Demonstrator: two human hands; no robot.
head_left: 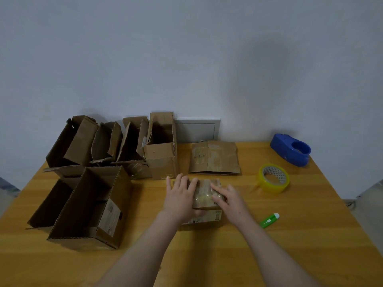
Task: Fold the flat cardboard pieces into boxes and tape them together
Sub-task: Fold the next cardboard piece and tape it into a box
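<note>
A small brown cardboard box [204, 195] stands at the middle of the wooden table [228, 255], shiny clear tape across its top. My left hand [180, 198] lies flat on the box's left side with straight fingers. My right hand [230, 200] presses flat on the right part of the top, fingers pointing left over the tape. A flat cardboard piece [214, 158] lies behind the box. A yellow-tinted tape roll [273, 178] sits to the right, a loose tape end trailing toward the box.
Several open folded boxes [132, 146] crowd the table's back left, and a large open box [91, 208] lies on its side at the left. A blue tape dispenser [291, 150] sits at the back right. A green utility knife [269, 220] lies at the right.
</note>
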